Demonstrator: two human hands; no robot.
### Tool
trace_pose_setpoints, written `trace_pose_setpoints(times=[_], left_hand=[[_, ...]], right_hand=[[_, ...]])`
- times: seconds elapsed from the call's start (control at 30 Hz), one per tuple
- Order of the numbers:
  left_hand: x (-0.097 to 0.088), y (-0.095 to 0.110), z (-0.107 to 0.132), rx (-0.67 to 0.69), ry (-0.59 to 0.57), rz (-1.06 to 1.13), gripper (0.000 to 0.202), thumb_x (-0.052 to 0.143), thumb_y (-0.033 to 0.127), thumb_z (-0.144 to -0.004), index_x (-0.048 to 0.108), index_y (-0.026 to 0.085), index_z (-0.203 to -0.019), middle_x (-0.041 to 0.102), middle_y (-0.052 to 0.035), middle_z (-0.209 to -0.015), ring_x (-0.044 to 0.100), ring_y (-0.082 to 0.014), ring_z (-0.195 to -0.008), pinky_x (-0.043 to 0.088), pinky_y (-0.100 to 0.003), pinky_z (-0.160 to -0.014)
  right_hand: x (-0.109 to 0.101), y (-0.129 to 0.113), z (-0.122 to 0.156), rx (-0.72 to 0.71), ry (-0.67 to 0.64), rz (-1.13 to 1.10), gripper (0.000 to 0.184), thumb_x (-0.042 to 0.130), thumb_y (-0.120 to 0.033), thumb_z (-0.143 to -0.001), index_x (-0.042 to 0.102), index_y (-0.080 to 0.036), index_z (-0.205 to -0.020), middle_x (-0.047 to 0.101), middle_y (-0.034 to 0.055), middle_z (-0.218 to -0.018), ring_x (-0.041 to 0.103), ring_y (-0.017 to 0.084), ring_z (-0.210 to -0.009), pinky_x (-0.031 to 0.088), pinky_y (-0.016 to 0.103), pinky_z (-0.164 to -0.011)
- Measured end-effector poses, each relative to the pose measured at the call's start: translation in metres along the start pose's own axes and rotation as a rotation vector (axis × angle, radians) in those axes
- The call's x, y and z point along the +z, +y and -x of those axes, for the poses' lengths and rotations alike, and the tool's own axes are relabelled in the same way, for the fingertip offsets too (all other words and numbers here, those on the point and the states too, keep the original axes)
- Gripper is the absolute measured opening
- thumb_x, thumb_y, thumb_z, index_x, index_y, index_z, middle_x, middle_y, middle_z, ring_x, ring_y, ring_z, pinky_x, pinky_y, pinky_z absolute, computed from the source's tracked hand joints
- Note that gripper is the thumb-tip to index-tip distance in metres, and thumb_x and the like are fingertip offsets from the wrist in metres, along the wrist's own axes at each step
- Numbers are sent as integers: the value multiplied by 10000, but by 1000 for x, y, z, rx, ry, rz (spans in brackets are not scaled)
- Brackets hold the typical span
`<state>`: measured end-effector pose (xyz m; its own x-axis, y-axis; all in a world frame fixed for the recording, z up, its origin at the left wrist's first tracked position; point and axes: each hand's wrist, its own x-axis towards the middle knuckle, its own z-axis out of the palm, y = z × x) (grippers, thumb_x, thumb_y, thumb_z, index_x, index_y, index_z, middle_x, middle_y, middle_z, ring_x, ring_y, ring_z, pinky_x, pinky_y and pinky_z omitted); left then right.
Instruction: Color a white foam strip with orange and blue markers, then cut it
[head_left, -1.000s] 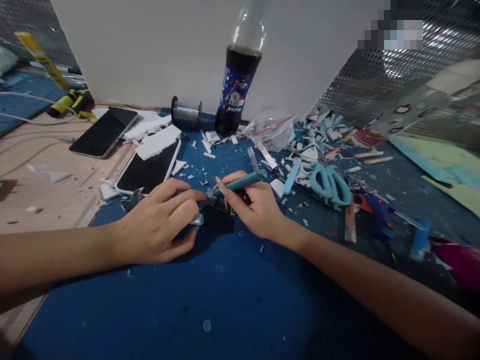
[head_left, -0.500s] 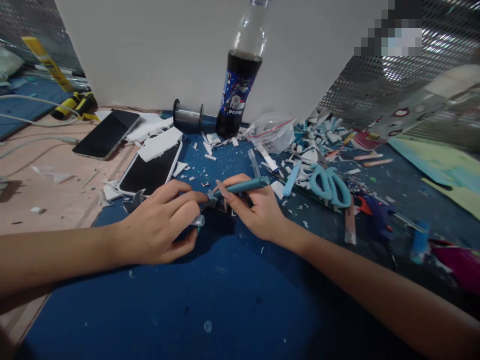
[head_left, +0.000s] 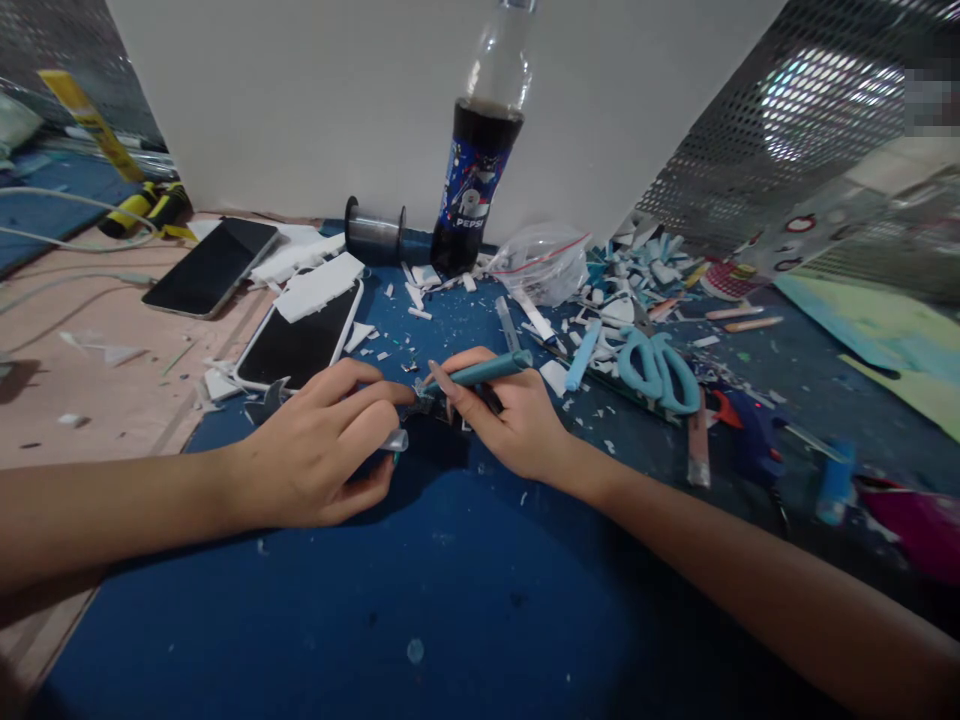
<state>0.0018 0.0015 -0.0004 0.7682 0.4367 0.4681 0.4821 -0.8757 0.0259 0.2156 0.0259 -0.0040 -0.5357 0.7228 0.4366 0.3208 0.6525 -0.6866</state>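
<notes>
In my right hand (head_left: 517,425) is a teal pen (head_left: 491,370), gripped near its tip, which points left and down. The tip touches a small bluish-grey piece (head_left: 424,395) on the blue table, too small to make out well. The index fingertip of my left hand (head_left: 322,445) presses on this piece from the left. A translucent pen cap (head_left: 396,441) sticks out between the curled fingers of my left hand; its other end is hidden. Behind my left hand lies a white-framed phone (head_left: 300,345), partly covered by a white scrap (head_left: 319,288).
A Pepsi bottle (head_left: 478,180) stands behind, near a spool (head_left: 375,230) and a plastic bag (head_left: 544,265). Light-blue-handled scissors (head_left: 658,370), a glue gun (head_left: 754,435) and several cut scraps (head_left: 645,270) lie right. A black phone (head_left: 214,265) rests at left.
The pen has shifted very slightly left at its upper end. Both hands stay nearly in place, and the view has turned a little.
</notes>
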Motion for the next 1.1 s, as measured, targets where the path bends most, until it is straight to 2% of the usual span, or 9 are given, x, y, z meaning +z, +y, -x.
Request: trace_pose_setpoints(times=[0.5,0.57,0.7,0.77,0.97,1.1], left_hand=[[0,0,2,-2,-11,15,94,497,130,-756,413,146,-796,586,-139,-1027,531,-239,-887,444,-429,-789],[0,-1,2,-3,-5,20,99,498,133,-753,412,150,-798,583,-141,-1032,532,-241,-890,444,-434,-787],[0,-1,2,-30,32,41,122,502,163,-756,415,151,-840,570,-132,-970,509,-240,-898,444,-420,-766],[0,-1,1,-73,60,47,135,493,179,-768,418,140,-873,553,-126,-927,474,-236,-879,445,-398,-733],[-2,-1,-5,-111,41,46,76,451,185,-795,411,127,-824,510,-105,-799,406,-200,-754,434,-363,-652],[-2,-2,-6,-100,37,58,64,441,187,-796,397,147,-774,506,-93,-757,388,-187,-705,416,-355,-610]], right_hand=[[0,0,-1,23,-19,-19,121,449,-201,-891,556,-161,-929,582,26,-871,546,75,-662,474,233,-635],[0,0,-1,22,20,-14,110,457,-198,-886,560,-171,-914,582,20,-855,546,79,-659,473,236,-620],[-5,-5,-1,45,223,-56,101,504,-188,-862,574,-194,-934,565,-6,-772,493,58,-543,441,214,-493],[-9,-12,-1,57,273,-104,120,525,-177,-849,582,-201,-952,567,-10,-759,486,55,-517,429,209,-451],[-17,-31,2,119,135,-362,173,503,-191,-861,585,-195,-1013,617,10,-793,601,98,-667,511,226,-547],[-17,-36,3,156,57,-454,179,452,-235,-887,612,-183,-945,637,20,-815,595,82,-621,520,223,-547]])
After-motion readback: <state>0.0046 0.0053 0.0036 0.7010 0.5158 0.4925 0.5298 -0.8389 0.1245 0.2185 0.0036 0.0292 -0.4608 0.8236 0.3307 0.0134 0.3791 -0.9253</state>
